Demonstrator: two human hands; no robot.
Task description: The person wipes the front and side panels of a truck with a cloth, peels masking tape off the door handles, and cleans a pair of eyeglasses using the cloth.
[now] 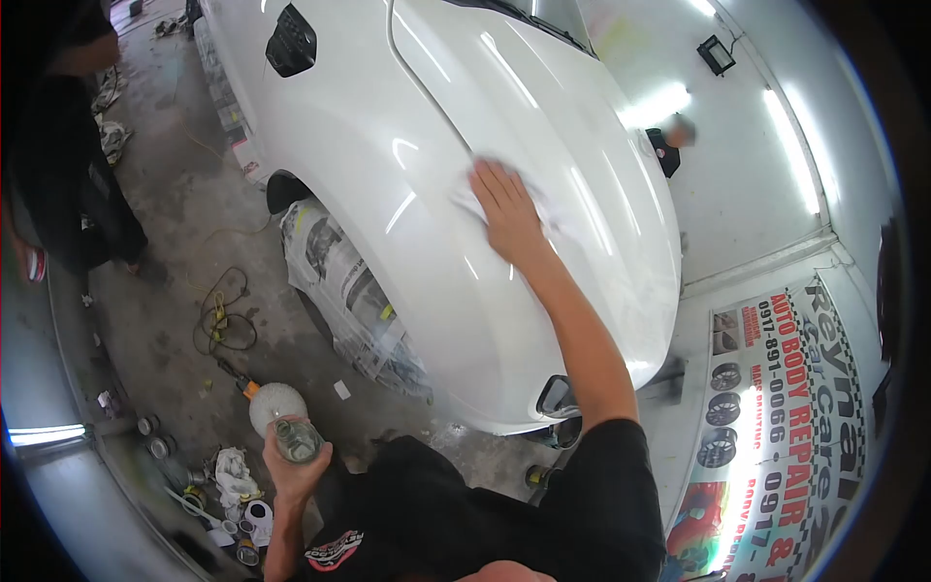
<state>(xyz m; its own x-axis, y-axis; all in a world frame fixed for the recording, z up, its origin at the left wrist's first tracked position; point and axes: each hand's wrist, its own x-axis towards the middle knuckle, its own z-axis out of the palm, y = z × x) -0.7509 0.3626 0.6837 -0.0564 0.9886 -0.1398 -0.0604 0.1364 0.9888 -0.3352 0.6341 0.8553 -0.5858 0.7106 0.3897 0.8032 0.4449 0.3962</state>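
Wiping: this looks like the step in hand, with a white cloth under the right hand on the hood of the white car.
Right hand: open and flat, fingers stretched out over the cloth beside the hood seam; the cloth blurs into the paint, so its edges are hard to tell.
Left hand: gripping a clear container low beside the car's front, away from the paint; whether the whitish round shape just past it is part of it, I cannot tell.
Next move: a further stroke would call for a flat palm, light even pressure, cloth between fingers and paint, and the container held clear of the car.
Wheel: wrapped in newspaper, under the car's fender.
Floor: looped cord beside the car, near the wrapped wheel; crumpled rag farther from the car, near the left hand.
People: one in dark clothes on the wheel side of the car, another beyond the hood.
Wall: printed banner off the car's front.
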